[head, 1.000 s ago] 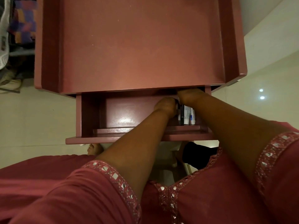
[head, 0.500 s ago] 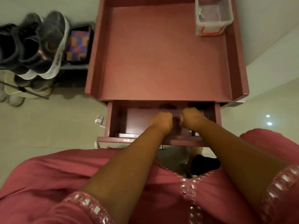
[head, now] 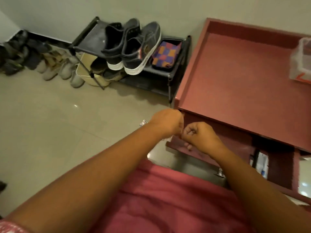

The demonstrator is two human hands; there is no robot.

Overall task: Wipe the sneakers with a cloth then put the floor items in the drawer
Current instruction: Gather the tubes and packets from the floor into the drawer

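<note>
The dark red drawer (head: 235, 142) stands pulled out under the cabinet top (head: 235, 81). White tubes (head: 260, 163) lie in its right part. My left hand (head: 166, 122) is a closed fist just off the drawer's left front corner, over the floor. Beside it, my right hand (head: 200, 137) is also curled shut above the drawer's left end, and I see nothing in either fist. A small white packet (head: 143, 123) lies on the tiles behind my left wrist. Grey sneakers (head: 134, 46) with white soles sit on a black rack (head: 94, 39), next to a checkered cloth (head: 166, 54).
A clear plastic box (head: 301, 61) stands on the cabinet top at the right edge. More shoes (head: 50, 64) line the wall at the left, some under the rack. Pale floor tiles (head: 50, 123) spread to the left. My red garment (head: 168, 199) fills the bottom.
Both hands have come out of the drawer and moved to its left front corner. The view has swung left, so the shoe rack and floor now show.
</note>
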